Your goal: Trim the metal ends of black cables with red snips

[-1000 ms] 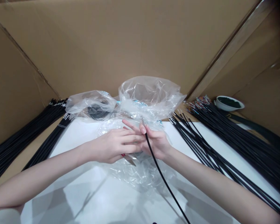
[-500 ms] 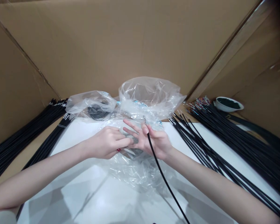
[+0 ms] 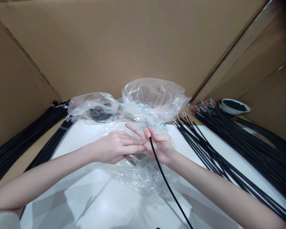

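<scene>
My right hand [image 3: 160, 147] pinches a black cable [image 3: 162, 176] between thumb and forefinger, close to its bare silver end [image 3: 146, 122], which points up and away from me. One other finger of that hand is stretched out to the left. My left hand [image 3: 119, 147] reaches across, its fingertips pressed together against the right palm; whatever they hold is hidden. Beneath the left hand shows a small red thing with a pointed piece, too covered to name. Under both hands lies a crumpled clear plastic bag [image 3: 143, 179] on the white table top [image 3: 92, 197].
Bundles of black cables lie at left [image 3: 26, 135] and right [image 3: 248, 152], with looser cables [image 3: 205, 156] nearer the middle right. Clear plastic bags [image 3: 154, 92] stand at the back, one around something dark. A white bowl [image 3: 234, 107] of dark green material sits back right. Cardboard walls [image 3: 143, 44] enclose the table.
My left hand has moved slightly right, its fingertips now deeper in the right palm. The right hand keeps the cable nearly still, with fewer of its fingers visible.
</scene>
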Demonstrator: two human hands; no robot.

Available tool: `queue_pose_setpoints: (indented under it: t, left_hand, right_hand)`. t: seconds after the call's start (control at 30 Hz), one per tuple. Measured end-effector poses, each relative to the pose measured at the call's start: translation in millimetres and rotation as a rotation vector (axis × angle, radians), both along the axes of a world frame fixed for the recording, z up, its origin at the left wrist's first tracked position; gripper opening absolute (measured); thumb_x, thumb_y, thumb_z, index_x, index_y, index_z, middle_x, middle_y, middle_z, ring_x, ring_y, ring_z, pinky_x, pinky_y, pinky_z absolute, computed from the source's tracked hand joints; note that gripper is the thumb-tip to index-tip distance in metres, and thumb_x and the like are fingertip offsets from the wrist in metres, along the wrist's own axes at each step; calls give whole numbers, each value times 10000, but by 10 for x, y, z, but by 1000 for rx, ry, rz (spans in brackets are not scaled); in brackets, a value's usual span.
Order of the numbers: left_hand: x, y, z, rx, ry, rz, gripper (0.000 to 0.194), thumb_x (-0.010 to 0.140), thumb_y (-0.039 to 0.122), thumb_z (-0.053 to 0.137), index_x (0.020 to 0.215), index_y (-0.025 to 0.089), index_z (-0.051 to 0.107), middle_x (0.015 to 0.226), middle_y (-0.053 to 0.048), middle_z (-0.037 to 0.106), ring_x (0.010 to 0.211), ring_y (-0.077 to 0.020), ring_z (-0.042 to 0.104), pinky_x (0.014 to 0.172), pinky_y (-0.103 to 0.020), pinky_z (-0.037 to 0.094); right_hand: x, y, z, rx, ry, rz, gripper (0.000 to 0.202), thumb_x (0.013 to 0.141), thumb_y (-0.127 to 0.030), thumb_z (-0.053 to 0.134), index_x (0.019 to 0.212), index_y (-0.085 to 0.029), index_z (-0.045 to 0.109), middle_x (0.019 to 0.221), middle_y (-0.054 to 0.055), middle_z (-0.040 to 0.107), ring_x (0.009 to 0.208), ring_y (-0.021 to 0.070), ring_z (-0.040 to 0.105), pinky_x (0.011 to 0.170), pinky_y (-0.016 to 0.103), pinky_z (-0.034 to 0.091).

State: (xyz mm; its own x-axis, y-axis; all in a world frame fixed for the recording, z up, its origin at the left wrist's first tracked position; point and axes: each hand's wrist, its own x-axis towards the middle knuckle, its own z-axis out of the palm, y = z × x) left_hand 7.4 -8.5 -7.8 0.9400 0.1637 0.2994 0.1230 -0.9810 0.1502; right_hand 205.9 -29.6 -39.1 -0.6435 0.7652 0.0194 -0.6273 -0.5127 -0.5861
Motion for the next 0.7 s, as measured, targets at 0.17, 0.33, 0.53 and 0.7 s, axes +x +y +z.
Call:
queue_pose_setpoints:
  t: [0.17, 0.33, 0.53, 0.7]
  left_hand:
    - [-40, 25, 7, -17, -21, 56, 380, 838, 148, 397, 1194, 196, 523, 1191, -95, 602, 1091, -232, 554, 889, -391, 455]
    - [-68, 19, 19, -69, -5, 57, 425, 870, 147, 374, 1287, 193, 442, 1051, -71, 674, 959, -184, 618, 854, -347, 478]
    - [-25, -56, 59, -37, 76, -48, 436, 863, 123, 378, 1282, 206, 466, 1355, -77, 472, 1246, -223, 428, 1025, -403, 359]
    - [-103, -37, 53, -131, 12, 27, 453, 864, 130, 373, 1307, 202, 429, 1103, -67, 660, 987, -183, 611, 845, -327, 483]
  right_hand:
    - [2, -7, 10, -2, 24, 5, 196, 784, -324, 611, 670, -192, 523, 1400, 12, 402, 1223, 270, 443, 966, 547, 344]
    - [18, 14, 12, -20, 38, 0, 201, 779, -325, 616, 662, -189, 524, 1387, 15, 414, 1247, 295, 415, 966, 580, 326]
    - [23, 31, 12, 4, 10, -28, 190, 750, -335, 651, 661, -198, 553, 1365, 18, 445, 1270, 271, 397, 1052, 497, 262]
    - [20, 6, 43, 42, 56, 49, 215, 742, -318, 660, 634, -187, 529, 1406, 8, 387, 1269, 309, 384, 957, 577, 333]
